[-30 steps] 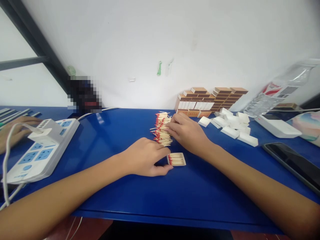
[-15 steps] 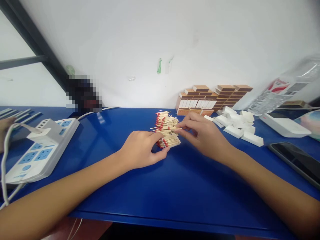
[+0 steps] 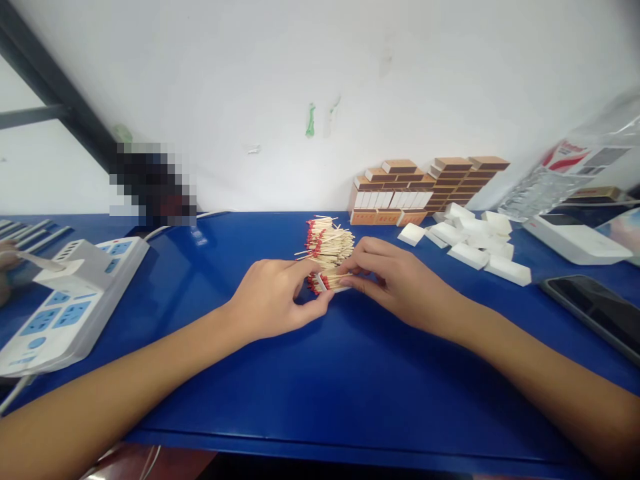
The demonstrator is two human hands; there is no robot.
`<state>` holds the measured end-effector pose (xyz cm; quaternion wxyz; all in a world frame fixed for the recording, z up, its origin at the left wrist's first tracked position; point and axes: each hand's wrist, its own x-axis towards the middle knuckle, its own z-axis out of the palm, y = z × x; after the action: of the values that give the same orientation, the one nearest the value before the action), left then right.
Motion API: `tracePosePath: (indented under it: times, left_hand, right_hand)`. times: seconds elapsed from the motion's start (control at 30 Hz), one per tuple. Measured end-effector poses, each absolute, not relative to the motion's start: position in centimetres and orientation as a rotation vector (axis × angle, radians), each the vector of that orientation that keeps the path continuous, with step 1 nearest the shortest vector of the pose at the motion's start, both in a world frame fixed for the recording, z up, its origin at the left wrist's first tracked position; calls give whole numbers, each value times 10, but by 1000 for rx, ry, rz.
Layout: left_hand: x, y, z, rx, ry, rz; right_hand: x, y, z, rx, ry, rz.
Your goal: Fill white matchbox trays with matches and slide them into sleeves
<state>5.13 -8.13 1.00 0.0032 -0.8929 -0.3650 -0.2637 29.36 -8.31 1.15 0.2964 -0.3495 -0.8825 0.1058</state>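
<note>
A pile of red-tipped matches lies in the middle of the blue table. Just in front of it a small white tray of matches is pinched between both hands. My left hand grips its left end with thumb and fingers curled. My right hand closes on its right end, fingers laid over the matches.
Brown matchboxes are stacked against the wall, with loose white trays beside them. A white power strip lies at the left, a phone and a white device at the right. Another person's hand shows at the far left.
The tray lay on the table nearer me under my left hand; both hands have since brought it up against the match pile, and my right hand left the pile and closed on the tray.
</note>
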Motion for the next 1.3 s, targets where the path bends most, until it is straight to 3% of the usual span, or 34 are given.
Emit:
tracePosePath:
  times: [0.83, 1.3]
  left_hand:
    - [46, -81, 8, -3028, -827, -445]
    - [44, -80, 9, -2991, -739, -430]
  right_hand:
    - [301, -88, 16, -976, -2455, 667]
    - [297, -91, 25, -1032, -2458, 793]
